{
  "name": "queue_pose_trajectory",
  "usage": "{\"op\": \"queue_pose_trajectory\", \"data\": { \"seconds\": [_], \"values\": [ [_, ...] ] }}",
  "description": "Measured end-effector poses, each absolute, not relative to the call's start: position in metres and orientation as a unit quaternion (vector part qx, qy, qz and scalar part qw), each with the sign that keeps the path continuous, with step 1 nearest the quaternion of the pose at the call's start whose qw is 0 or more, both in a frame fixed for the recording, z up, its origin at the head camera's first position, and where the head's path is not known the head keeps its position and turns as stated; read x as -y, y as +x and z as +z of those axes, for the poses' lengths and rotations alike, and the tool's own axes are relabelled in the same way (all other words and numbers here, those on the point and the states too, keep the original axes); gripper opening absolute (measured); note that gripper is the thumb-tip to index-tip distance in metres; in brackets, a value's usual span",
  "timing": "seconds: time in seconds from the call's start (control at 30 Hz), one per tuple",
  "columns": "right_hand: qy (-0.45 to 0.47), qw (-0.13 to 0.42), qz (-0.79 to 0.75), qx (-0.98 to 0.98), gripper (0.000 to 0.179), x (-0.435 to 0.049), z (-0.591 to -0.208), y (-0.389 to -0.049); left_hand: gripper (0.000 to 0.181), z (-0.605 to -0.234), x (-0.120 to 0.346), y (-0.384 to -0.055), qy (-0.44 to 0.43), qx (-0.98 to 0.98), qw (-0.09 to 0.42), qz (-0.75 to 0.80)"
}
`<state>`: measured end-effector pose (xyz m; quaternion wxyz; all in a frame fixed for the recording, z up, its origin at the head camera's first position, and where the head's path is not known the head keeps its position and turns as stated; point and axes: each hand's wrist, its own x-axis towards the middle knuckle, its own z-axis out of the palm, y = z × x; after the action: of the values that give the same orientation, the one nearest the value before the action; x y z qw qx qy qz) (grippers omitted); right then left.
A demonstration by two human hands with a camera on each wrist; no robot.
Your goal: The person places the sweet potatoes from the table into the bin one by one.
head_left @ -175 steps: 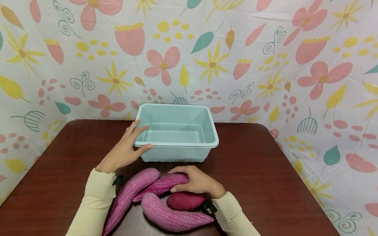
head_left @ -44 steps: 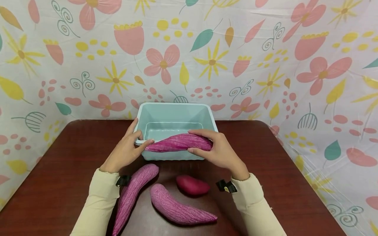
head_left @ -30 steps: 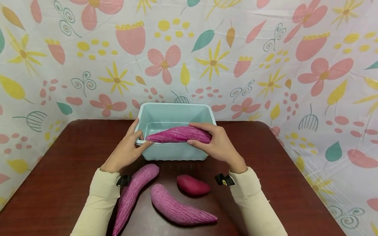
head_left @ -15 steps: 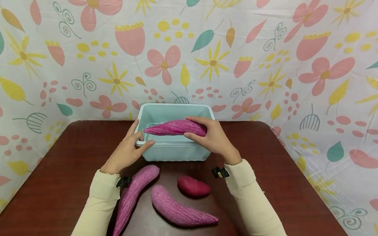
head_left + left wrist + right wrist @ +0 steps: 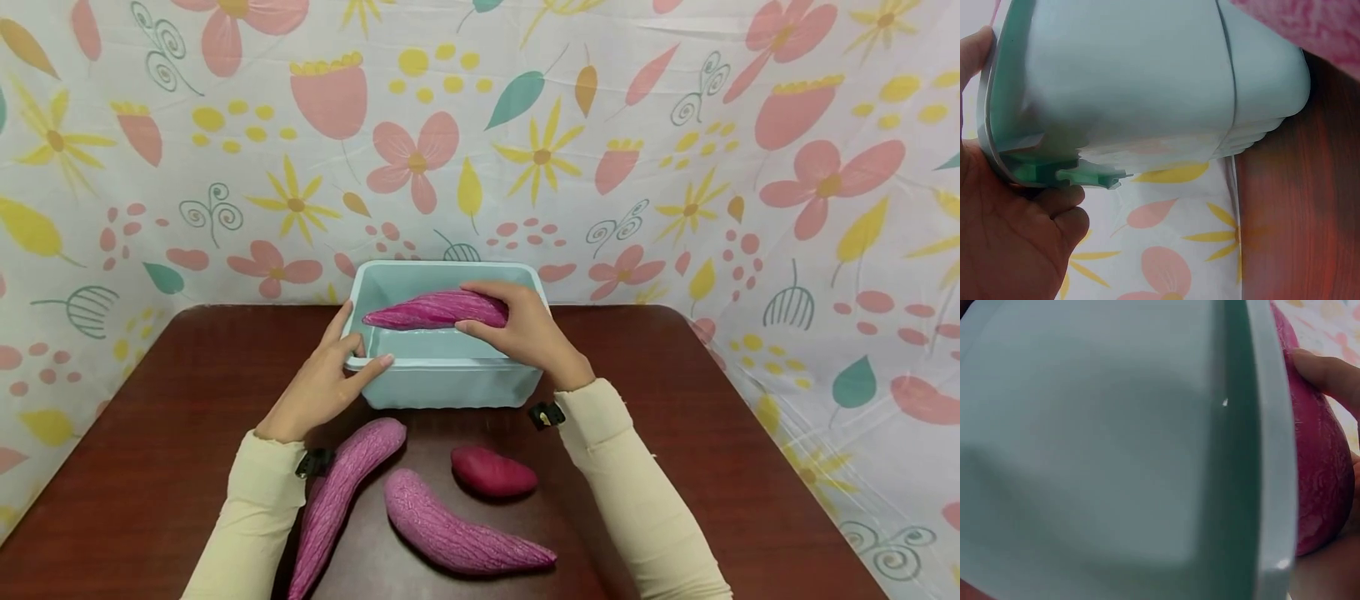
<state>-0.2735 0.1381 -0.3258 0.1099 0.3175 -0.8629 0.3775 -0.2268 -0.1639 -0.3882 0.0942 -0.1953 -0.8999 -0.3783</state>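
Head view: the right hand [image 5: 525,332], its fingers [image 5: 487,290] clamped on the striped purple vegetable [image 5: 416,312], is carrying it farther back over the tub [image 5: 450,386] than half a second ago, so the transfer seems well along, while the left hand [image 5: 318,385] is gripping the tub's near-left corner.

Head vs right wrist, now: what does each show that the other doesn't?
Head only: left hand on the rim of the blue tub, the tub's floor, and on the table a pale purple vegetable by the left sleeve, another in the middle, and a dark red one.

Right wrist only: rounded end of the held vegetable, hidden in head view by the right hand.

Both: tub, right hand, held vegetable, floral cloth.
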Motion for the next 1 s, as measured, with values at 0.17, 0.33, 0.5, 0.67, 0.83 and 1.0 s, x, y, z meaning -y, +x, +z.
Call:
{"op": "queue_pose_trajectory", "data": {
  "seconds": [0.17,0.33,0.5,0.67,0.83,1.0],
  "values": [
    [0.316,0.106,0.371,0.867,0.051,-0.134,-0.332,-0.279,0.042,-0.388,0.164,-0.227,-0.198,0.9,0.09,-0.379],
    [0.306,0.105,0.368,0.872,0.051,-0.131,-0.336,-0.281,0.042,-0.387,0.166,-0.227,-0.197,0.9,0.09,-0.378],
    [0.307,0.099,0.366,0.873,0.051,-0.131,-0.341,-0.282,0.042,-0.388,0.165,-0.227,-0.199,0.899,0.089,-0.379],
    [0.301,0.092,0.361,0.878,0.051,-0.131,-0.343,-0.281,0.042,-0.388,0.164,-0.227,-0.2,0.899,0.089,-0.379],
    [0.31,0.083,0.343,0.883,0.051,-0.129,-0.345,-0.281,0.043,-0.387,0.166,-0.226,-0.196,0.904,0.093,-0.369],
    [0.314,0.072,0.333,0.886,0.051,-0.13,-0.347,-0.279,0.045,-0.387,0.165,-0.226,-0.193,0.906,0.088,-0.366]
  ]
}}
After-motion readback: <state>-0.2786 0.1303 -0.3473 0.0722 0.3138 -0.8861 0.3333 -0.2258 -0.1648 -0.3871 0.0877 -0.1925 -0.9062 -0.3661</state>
